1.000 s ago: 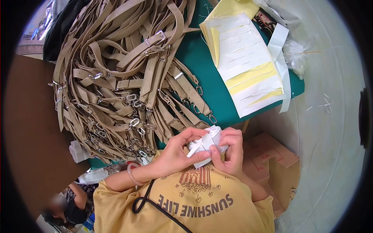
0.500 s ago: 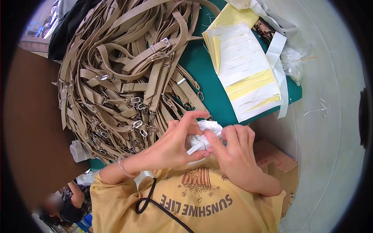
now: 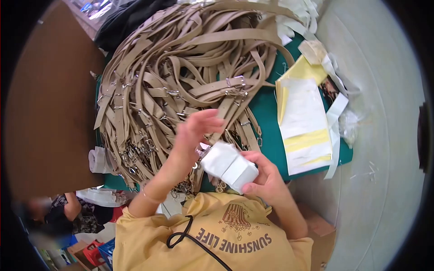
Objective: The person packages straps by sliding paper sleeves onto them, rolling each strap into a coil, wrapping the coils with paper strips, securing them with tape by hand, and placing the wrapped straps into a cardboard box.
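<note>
The right hand [image 3: 267,177] gripped the white bundle [image 3: 229,167] at the near edge of the strap pile [image 3: 212,88]; the left hand [image 3: 192,131], fingers loose, extended over that pile, apparently unloaded. Steady thumb pressure suited keeping the layers flat.

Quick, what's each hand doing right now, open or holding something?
Left hand: open, somewhat blurred, not holding anything that I can see.
Right hand: closed in a grip on the white bundle.
</note>
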Demonstrator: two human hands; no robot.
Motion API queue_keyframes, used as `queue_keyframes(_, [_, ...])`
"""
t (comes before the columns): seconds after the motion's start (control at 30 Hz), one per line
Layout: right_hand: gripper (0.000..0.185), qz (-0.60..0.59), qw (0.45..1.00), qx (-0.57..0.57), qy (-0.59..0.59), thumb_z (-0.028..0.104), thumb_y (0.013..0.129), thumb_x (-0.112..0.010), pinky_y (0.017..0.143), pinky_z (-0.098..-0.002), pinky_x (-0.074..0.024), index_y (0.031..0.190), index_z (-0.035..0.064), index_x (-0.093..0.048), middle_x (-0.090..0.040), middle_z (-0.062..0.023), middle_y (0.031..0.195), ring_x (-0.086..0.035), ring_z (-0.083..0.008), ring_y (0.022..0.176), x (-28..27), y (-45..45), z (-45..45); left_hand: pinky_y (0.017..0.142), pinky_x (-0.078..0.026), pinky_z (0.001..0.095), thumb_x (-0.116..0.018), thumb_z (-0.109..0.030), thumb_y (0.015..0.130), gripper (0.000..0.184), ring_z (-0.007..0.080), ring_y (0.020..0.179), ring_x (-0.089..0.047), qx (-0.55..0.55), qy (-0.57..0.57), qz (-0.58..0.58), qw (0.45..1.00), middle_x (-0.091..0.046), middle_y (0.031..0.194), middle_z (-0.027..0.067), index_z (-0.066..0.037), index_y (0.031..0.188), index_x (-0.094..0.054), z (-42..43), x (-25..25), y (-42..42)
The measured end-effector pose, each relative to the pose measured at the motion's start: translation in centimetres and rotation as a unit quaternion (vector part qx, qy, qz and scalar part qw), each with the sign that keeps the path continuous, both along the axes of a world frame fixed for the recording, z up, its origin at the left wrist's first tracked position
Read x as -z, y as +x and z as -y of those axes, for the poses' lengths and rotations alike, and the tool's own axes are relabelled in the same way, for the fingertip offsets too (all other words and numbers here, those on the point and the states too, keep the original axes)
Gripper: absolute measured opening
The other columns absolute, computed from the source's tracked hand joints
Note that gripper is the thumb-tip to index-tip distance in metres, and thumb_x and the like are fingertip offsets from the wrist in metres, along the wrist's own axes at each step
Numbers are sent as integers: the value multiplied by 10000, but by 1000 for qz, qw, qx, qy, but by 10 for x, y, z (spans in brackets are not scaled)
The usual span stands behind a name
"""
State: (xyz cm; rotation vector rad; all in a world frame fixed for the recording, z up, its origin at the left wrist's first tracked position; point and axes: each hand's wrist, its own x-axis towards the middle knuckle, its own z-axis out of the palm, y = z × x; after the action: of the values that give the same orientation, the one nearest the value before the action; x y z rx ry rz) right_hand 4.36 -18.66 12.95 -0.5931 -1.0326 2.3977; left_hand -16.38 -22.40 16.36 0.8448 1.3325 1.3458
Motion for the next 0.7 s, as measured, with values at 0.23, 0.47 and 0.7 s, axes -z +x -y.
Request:
queue_keyframes(0.23, [631,84,771,199,600,276,678,-805,954,-463,-384,1140,46,-442,-336,-268,1300,-433,-384,1154,15,-61,23,956,-386,316,-667,-133,826,538,132,1097,-479,-24,46,75,996,-530,1181,43,-31,1292,-418,70,11,15])
queue_keyframes(0.47, [511,42,761,154,628,258,855,-623,858,-364,-472,1231,-17,-414,-469,-218,1226,-530,-298,1054,18,-63,32,740,-378,412,-668,-80,690,322,296,821,-536,-292,-142,-705,630,-634,888,96,-46,1004,-608,166,-47,-138])
queue_keyframes(0.7, [297,110,807,134,565,94,844,-582,776,-315,-464,1108,-28,-519,-560,-165,1062,-571,-230,879,36,-57,48,811,-424,454,-699,-167,680,451,367,918,-550,-217,-452,-712,492,-603,1010,204,-64,1103,-585,236,6,-262])
